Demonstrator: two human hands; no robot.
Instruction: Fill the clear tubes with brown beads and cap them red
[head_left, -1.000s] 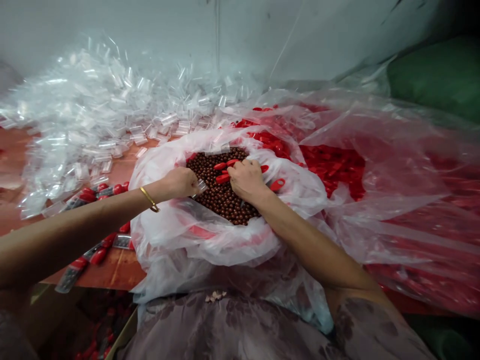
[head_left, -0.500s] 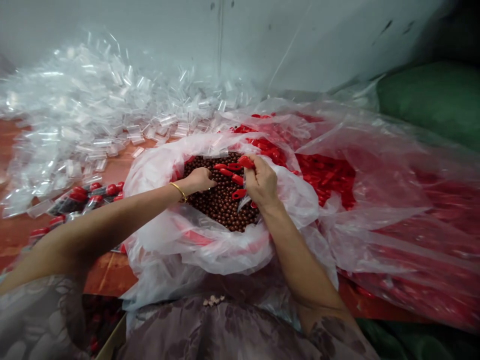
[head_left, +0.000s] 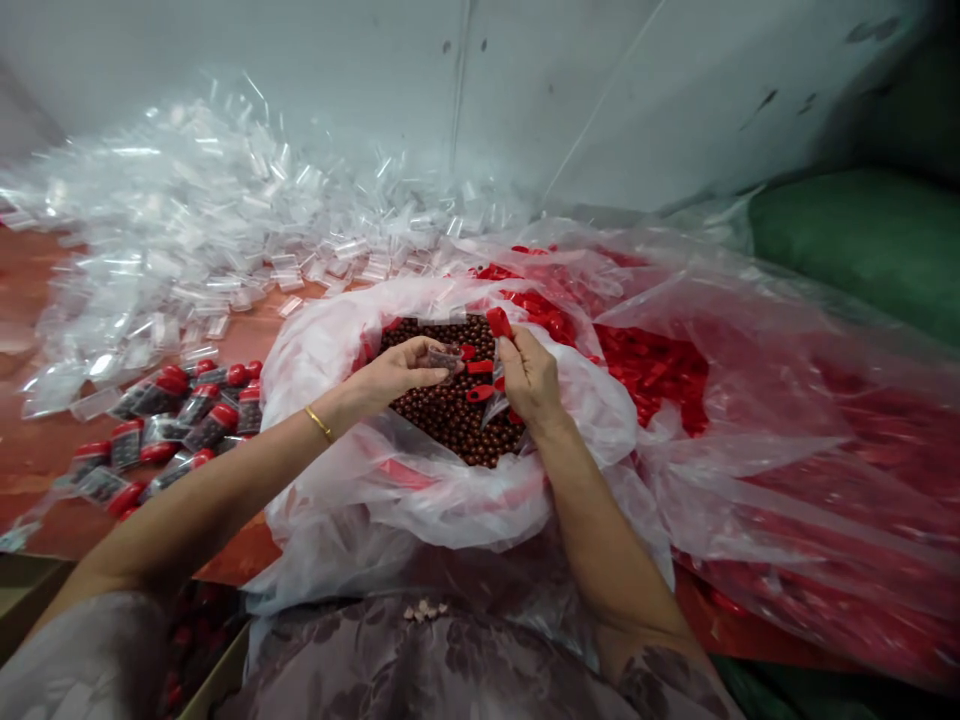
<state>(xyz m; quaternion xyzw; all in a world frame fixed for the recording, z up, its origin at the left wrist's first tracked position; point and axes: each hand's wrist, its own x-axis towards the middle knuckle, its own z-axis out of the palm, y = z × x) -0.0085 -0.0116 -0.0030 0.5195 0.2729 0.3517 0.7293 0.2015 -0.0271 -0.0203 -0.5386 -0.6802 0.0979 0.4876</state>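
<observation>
A clear plastic bag (head_left: 450,500) lies open in front of me, filled with small brown balls (head_left: 450,415). My left hand (head_left: 397,370) hovers over the balls and grips a small clear tube (head_left: 446,358) that holds a few of them. My right hand (head_left: 529,375) is just to the right, pinching a red cap (head_left: 499,322) at its fingertips, with clear tubes and more red caps tucked under the palm. A few loose red caps (head_left: 480,366) rest on the balls between the two hands.
A heap of empty clear tubes (head_left: 187,230) covers the far left of the red table. Filled tubes with red caps (head_left: 165,420) lie at the left. A big clear bag of red caps (head_left: 652,360) spreads to the right. A green sack (head_left: 862,240) sits far right.
My left hand has risen out of the balls with a partly filled tube. My right hand has lifted a red cap up beside it. The view has shifted slightly.
</observation>
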